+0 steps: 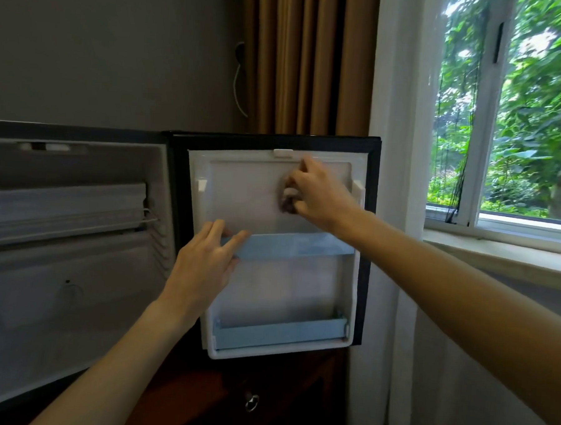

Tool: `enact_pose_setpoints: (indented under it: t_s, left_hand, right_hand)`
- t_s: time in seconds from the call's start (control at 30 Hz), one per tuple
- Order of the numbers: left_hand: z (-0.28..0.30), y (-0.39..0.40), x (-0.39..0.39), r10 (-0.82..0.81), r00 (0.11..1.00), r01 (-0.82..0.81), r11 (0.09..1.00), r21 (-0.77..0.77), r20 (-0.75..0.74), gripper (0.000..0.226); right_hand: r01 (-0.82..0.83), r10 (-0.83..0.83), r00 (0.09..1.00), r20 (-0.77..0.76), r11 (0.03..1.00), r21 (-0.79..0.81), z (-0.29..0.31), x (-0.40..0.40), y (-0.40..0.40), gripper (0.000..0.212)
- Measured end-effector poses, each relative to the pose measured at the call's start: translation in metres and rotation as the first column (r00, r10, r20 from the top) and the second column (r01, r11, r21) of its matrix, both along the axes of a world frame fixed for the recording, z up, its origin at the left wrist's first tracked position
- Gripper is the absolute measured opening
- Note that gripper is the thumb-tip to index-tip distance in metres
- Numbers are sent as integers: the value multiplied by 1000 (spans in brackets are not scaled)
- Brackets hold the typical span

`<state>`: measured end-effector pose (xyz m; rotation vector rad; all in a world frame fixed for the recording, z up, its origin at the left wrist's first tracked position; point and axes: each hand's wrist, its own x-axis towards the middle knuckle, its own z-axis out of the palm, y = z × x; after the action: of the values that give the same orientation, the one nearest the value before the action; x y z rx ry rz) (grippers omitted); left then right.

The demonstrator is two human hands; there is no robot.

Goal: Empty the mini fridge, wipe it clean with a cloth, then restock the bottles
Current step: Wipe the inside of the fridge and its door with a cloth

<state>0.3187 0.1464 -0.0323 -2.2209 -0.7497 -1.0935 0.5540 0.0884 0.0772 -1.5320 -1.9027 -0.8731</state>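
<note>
Both forearms reach up from frame bottom. Left hand (205, 260) fingers straight, resting on blue door shelf (290, 247) at center. Right hand (319, 191) grips bunched cloth (288, 198) against open fridge door (241, 190)'s inner panel, upper center.

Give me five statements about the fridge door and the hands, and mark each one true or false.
1. The right hand grips a cloth against the upper panel of the open fridge door. True.
2. Bottles stand in the lower door shelf. False: no bottles show in it.
3. The left hand rests on the upper door shelf. True.
4. The fridge door is shut. False: it is swung open, with its inner side facing the camera.
5. The left hand holds the cloth. False: the right hand holds it.
</note>
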Motion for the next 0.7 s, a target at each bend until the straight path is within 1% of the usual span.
enact_pose_setpoints:
  t_s: [0.13, 0.23, 0.37, 0.53, 0.6, 0.7]
  left_hand:
    - [0, 0, 0, -6, 1000, 6, 1000, -15, 4, 54]
    - [-1, -1, 0, -15, 1000, 15, 1000, -14, 19, 53]
    - [-2, -1, 4, -7, 1000, 8, 1000, -21, 23, 53]
    - [-3, 2, 4, 1, 1000, -1, 1000, -4, 26, 55]
    - [-4, 3, 3, 0, 1000, 0, 1000, -1, 16, 57]
    - [-2, 4, 2, 6, 1000, -6, 1000, -3, 1, 61]
  right_hand:
    - [82, -82, 997, -11, 997, 1, -5, 41, -20, 28]
    - [103, -103, 995, 2, 995, 5, -3, 37, -18, 27]
    - [43, -43, 999, 33, 999, 6, 1, -8, 1, 30]
    - [-141, 140, 984, 113, 990, 0, 3, -95, 35, 36]
    - [-148, 146, 982, 117, 989, 10, 5, -118, 41, 34]
    - [-147, 144, 982, 124, 989, 14, 5, -113, 40, 38]
